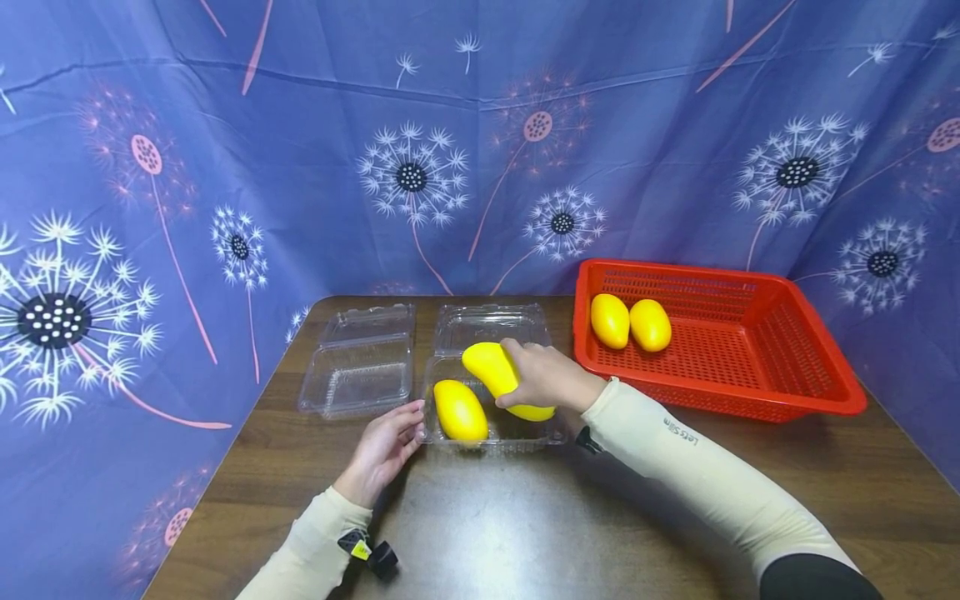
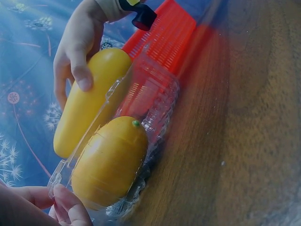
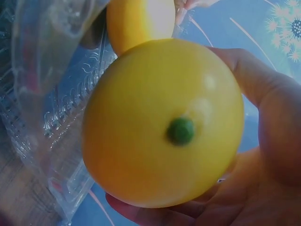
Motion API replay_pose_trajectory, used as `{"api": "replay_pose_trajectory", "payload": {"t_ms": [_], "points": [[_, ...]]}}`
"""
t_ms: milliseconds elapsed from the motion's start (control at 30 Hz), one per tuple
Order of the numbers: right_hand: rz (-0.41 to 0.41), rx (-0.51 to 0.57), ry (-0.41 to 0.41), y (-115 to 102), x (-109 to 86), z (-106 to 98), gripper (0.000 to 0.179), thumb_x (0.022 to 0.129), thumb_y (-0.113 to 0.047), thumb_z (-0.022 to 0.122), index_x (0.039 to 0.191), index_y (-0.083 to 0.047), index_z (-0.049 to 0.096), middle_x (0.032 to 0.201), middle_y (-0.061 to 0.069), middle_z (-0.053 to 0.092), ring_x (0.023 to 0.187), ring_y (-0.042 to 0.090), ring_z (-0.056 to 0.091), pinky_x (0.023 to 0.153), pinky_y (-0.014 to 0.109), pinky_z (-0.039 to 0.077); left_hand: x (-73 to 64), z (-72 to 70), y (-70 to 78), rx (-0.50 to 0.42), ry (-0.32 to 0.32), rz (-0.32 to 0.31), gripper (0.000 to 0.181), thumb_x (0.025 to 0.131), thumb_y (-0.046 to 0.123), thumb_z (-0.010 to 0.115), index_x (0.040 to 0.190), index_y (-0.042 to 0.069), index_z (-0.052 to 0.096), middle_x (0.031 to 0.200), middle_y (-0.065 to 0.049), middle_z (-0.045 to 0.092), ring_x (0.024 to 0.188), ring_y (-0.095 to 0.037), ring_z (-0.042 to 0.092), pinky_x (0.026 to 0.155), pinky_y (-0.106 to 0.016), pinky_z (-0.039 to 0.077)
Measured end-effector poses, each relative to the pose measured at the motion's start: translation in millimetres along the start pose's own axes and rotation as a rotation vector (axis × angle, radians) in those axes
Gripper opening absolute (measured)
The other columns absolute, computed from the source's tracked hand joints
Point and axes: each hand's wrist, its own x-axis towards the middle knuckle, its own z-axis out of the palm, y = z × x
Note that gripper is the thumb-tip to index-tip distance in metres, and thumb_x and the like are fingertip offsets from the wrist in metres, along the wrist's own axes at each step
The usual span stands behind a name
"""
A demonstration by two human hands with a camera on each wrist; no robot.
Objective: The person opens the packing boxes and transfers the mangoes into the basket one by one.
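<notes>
My right hand [image 1: 551, 377] grips a yellow mango [image 1: 487, 365] with thumb and fingers, holding it tilted over the right part of a hinged clear plastic container [image 1: 513, 444]. In the right wrist view the green stem end of this held mango [image 3: 160, 94] faces the camera. A second mango [image 1: 460, 410] lies in the left part of the container. My left hand [image 1: 384, 450] is at the container's near left corner. Its thumb and finger pinch the clear rim [image 2: 57, 181] in the left wrist view, right beside the mango lying inside.
Another clear container [image 1: 367, 379] stands with its lid raised back at the left. At the right is a red slotted basket [image 1: 712, 393] with two mangoes, one at the left [image 1: 610, 321] and one beside it [image 1: 650, 325]. A blue dandelion-print cloth [image 1: 480, 150] hangs behind the wooden table [image 1: 300, 475].
</notes>
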Motion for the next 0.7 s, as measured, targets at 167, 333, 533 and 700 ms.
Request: {"api": "replay_pose_trajectory", "payload": {"t_ms": [167, 333, 533, 700], "points": [[-0.006, -0.014, 0.014, -0.4, -0.3, -2.3, 0.089, 0.073, -0.045, 0.079, 0.141, -0.006, 0.038, 0.098, 0.01, 0.061, 0.083, 0.023, 0.059, 0.072, 0.036, 0.051, -0.1, -0.3, -1.1, 0.001, -0.002, 0.001, 0.037, 0.096, 0.001, 0.052, 0.131, -0.008, 0.048, 0.088, 0.004, 0.062, 0.067, -0.003, 0.054, 0.063, -0.013, 0.049], [0.001, -0.006, 0.007, 0.4, -1.4, -5.8, 0.09, 0.073, -0.047, 0.079, 0.142, -0.008, 0.036, 0.1, 0.011, 0.061, 0.083, 0.023, 0.058, 0.071, 0.035, 0.052, 0.7, -0.4, -1.0, -0.004, -0.004, -0.002, 0.038, 0.095, 0.0, 0.052, 0.132, -0.008, 0.047, 0.088, 0.003, 0.062, 0.066, -0.003, 0.054, 0.063, -0.013, 0.049], [-0.004, -0.004, 0.014, 1.9, -2.4, -10.1, 0.088, 0.073, -0.048, 0.079, 0.141, -0.009, 0.038, 0.099, 0.01, 0.061, 0.082, 0.022, 0.058, 0.069, 0.034, 0.052, 1.9, -0.1, -0.2, -0.006, -0.007, -0.009, 0.037, 0.095, 0.0, 0.051, 0.132, -0.007, 0.048, 0.088, 0.004, 0.062, 0.066, -0.002, 0.054, 0.063, -0.012, 0.049], [-0.006, -0.008, 0.026, 2.5, -2.5, -13.2, 0.09, 0.073, -0.048, 0.078, 0.142, -0.009, 0.036, 0.1, 0.01, 0.061, 0.083, 0.023, 0.059, 0.072, 0.036, 0.052, 2.2, 0.0, -0.5, -0.013, -0.01, -0.013, 0.036, 0.095, 0.0, 0.051, 0.131, -0.007, 0.048, 0.087, 0.005, 0.061, 0.066, -0.002, 0.054, 0.064, -0.012, 0.049]]}}
